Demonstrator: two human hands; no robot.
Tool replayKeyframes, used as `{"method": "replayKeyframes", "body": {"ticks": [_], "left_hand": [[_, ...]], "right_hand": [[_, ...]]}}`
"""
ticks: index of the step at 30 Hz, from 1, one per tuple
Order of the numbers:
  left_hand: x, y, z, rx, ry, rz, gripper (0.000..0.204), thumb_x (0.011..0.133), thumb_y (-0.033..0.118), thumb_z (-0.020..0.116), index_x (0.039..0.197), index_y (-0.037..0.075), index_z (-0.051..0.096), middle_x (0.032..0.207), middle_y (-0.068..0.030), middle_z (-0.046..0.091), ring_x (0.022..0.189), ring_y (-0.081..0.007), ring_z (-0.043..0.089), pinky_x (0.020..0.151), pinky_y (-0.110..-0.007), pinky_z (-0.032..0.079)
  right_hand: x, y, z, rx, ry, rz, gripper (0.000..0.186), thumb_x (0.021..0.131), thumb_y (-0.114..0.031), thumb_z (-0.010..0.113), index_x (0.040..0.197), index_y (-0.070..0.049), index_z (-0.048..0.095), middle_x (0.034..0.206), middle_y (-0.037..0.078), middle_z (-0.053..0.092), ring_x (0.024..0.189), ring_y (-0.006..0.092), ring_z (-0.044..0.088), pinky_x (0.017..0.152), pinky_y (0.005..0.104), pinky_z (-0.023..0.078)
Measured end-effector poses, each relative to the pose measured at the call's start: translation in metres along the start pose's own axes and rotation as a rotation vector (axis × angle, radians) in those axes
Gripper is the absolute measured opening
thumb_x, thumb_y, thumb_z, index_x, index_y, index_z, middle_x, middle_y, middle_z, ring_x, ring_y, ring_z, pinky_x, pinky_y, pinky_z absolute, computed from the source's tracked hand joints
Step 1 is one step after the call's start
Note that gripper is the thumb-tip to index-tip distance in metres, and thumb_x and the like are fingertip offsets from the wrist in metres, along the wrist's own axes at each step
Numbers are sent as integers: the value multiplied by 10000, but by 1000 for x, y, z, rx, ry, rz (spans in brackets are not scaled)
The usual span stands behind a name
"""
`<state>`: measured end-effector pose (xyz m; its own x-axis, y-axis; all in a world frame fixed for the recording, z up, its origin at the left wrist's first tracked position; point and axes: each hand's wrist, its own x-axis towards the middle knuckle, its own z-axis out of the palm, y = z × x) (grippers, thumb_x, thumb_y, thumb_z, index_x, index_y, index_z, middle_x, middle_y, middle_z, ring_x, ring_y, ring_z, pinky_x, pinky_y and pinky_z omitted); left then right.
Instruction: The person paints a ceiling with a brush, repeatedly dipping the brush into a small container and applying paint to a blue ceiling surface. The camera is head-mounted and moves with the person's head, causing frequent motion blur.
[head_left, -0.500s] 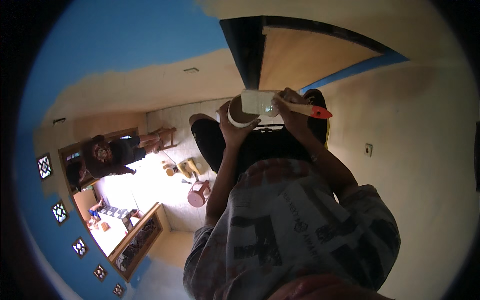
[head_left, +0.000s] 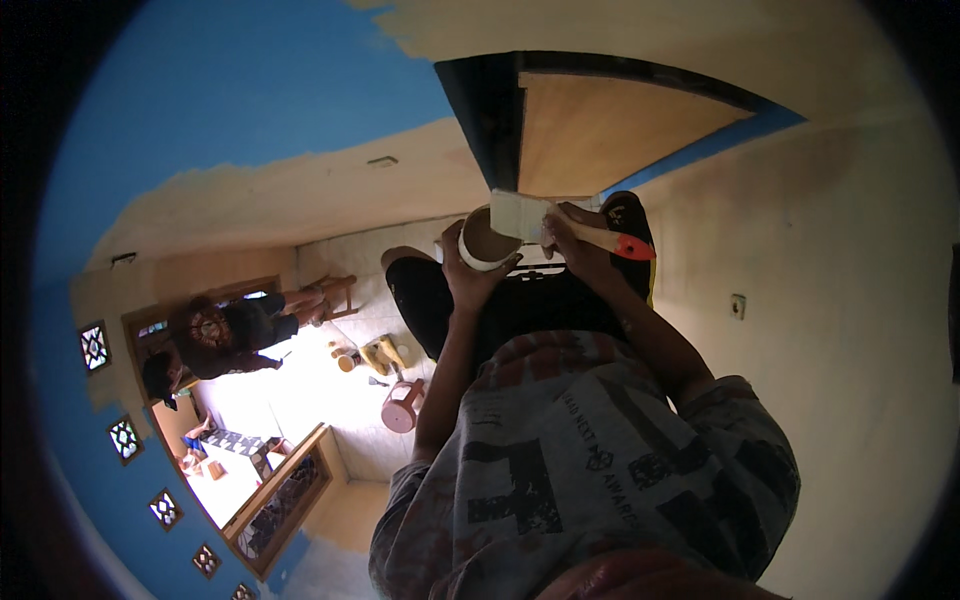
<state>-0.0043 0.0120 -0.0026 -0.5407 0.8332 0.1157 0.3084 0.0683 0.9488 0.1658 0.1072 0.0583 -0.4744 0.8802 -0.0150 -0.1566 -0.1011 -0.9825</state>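
My left hand (head_left: 467,273) is wrapped round the side of a small white paint tub (head_left: 486,250), tilted so its inside shows. In my right hand (head_left: 577,240) is a wide paintbrush (head_left: 517,217) with pale, paint-coated bristles and a wooden handle ending in a red tip. The bristles point left and overlap the tub's rim in view; whether they touch it I cannot tell. My fingers close round the brush where bristles and handle meet.
A dark-framed door (head_left: 610,130) stands ahead. The wall (head_left: 250,90) is part blue, part cream. Another person (head_left: 220,335) stands at a bright doorway beside a wooden stool (head_left: 337,296). A pink stool (head_left: 403,406) and several containers sit on the tiled floor. A socket (head_left: 738,306) is on the right wall.
The tub, the brush and both hands sit slightly lower in view, as the whole view has shifted a little. The brush has turned slightly, its handle tip lower. Both grips stay the same.
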Motion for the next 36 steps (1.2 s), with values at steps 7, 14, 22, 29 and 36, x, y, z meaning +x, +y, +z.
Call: {"method": "replayKeyframes", "body": {"ticks": [7,14,22,29,36], "left_hand": [[2,1,2,53,30,61,830,515,273,949,1186,45,516,1103,-129,598,1046,-290,613,883,-399,506],[1,6,2,65,57,70,835,500,271,952,1174,45,513,1098,-127,602,1023,-298,623,865,-403,515],[5,-2,7,80,71,65,857,512,258,948,1206,45,493,1105,-142,620,1025,-294,630,869,-398,519],[6,-5,7,17,63,-14,861,527,257,943,1225,49,483,1121,-147,626,1045,-288,630,890,-396,518],[3,-7,7,33,53,-6,863,536,265,946,1227,39,480,1137,-148,616,1053,-289,623,895,-392,512]], "right_hand": [[-2,-8,3,-90,-7,-54,248,966,-198,586,811,-4,586,699,20,578,623,70,539,550,245,430],[-7,-7,3,-251,-40,-60,224,954,-218,606,873,-9,601,726,49,612,650,90,587,582,250,467],[-2,-15,2,-458,-99,1,278,934,-286,633,879,-15,599,725,61,616,644,112,601,588,267,475],[0,-17,0,-229,-33,-6,212,942,-195,620,893,8,580,739,69,624,636,101,599,574,241,488],[40,-5,-48,-70,362,-216,146,928,-105,625,938,36,590,803,86,637,717,140,620,631,256,514]]}}
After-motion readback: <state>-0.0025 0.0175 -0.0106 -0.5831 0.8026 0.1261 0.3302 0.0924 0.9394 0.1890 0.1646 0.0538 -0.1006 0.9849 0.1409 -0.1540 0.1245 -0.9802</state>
